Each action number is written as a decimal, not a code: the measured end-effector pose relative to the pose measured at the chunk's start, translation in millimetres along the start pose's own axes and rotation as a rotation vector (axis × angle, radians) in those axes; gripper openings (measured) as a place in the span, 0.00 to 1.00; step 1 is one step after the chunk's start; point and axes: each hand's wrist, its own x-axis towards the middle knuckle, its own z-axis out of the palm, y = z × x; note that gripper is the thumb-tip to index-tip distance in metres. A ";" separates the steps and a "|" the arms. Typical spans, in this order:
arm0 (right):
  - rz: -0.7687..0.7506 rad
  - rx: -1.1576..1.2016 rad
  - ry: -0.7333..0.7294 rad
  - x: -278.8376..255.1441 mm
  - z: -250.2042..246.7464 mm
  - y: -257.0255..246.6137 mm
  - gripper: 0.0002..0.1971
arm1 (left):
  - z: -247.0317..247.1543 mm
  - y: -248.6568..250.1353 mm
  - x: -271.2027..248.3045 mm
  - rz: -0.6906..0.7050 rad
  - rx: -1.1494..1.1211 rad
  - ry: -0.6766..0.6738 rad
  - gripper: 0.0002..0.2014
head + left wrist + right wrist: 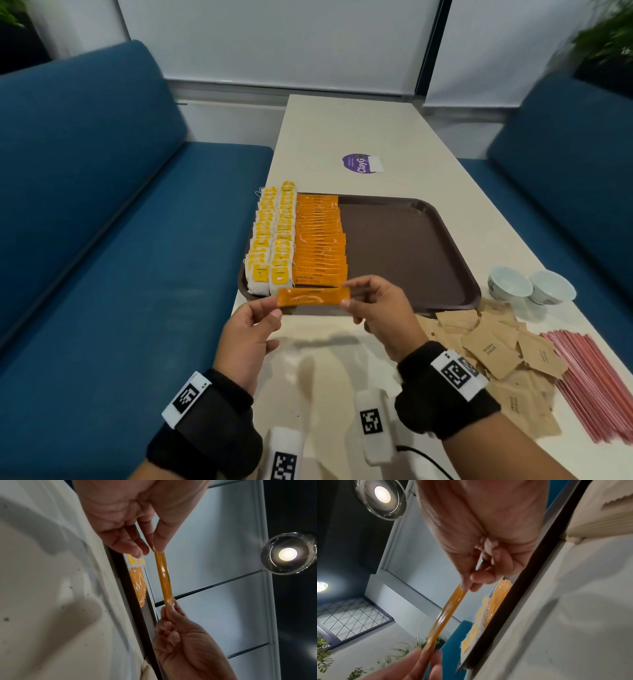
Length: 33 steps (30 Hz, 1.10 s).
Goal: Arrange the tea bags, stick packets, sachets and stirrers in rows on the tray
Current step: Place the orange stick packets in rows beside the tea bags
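Just above the tray's (411, 246) near rim, an orange stick packet (313, 296) hangs level, pinched at one end by the left hand (248, 339) and at the other by the right hand (383, 315), likely to line it up with the orange row (320, 240) beside the tea bags (272, 240). Brown sachets (496, 356) and pink stirrers (596, 383) wait on the surface (342, 359).

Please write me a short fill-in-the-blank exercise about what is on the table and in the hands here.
1. Both hands, the left hand and the right hand, pinch one ____ stick packet.
2. The tray holds two rows of tea bags on its ____ side.
3. The brown sachets lie in a loose ____ on the table.
4. Beside the sachets lie the ____ stirrers.

Missing words: orange; left; pile; pink
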 end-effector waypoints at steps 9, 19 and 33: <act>-0.021 -0.339 0.149 54.9 -3.6 0.1 0.10 | -31.2 3.1 24.4 0.093 0.305 0.049 0.15; 0.098 -0.547 0.131 76.2 5.2 7.3 0.06 | -35.3 3.4 36.2 0.000 0.404 -0.070 0.22; 0.123 -0.495 0.152 77.8 7.4 0.9 0.13 | -35.9 5.8 35.0 -0.021 0.364 -0.044 0.21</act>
